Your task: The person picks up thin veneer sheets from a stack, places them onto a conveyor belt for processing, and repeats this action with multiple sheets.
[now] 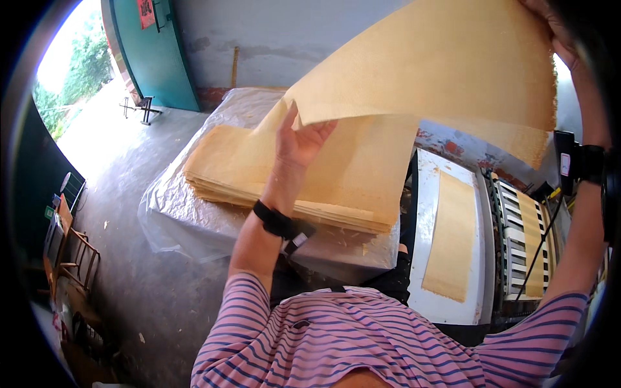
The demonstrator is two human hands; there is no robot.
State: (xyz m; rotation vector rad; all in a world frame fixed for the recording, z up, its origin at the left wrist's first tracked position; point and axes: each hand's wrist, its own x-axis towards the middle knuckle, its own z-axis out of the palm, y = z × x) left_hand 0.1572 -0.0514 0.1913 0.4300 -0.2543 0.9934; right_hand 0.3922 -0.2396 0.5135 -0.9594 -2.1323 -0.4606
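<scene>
A large, thin yellow-tan sheet [433,64] with frayed edges is raised in a curve. My right hand [555,29], high at the far right, is closed on its upper right edge. My left hand [303,139] is open, thumb and fingers apart, touching the sheet's near edge where it bends up. Beneath lies a stack of similar sheets [359,174], layered with uneven edges. The sheet's left part still rests on or near that stack; the exact contact is hidden. Both wrists wear black bands with small devices.
Under the stack is a low platform covered in clear plastic [174,223]. At right stand a white panel [424,271] with a tan strip on it and a slatted machine [517,258]. A green door [155,58] stands open at far left; a wooden chair [81,258] is at left.
</scene>
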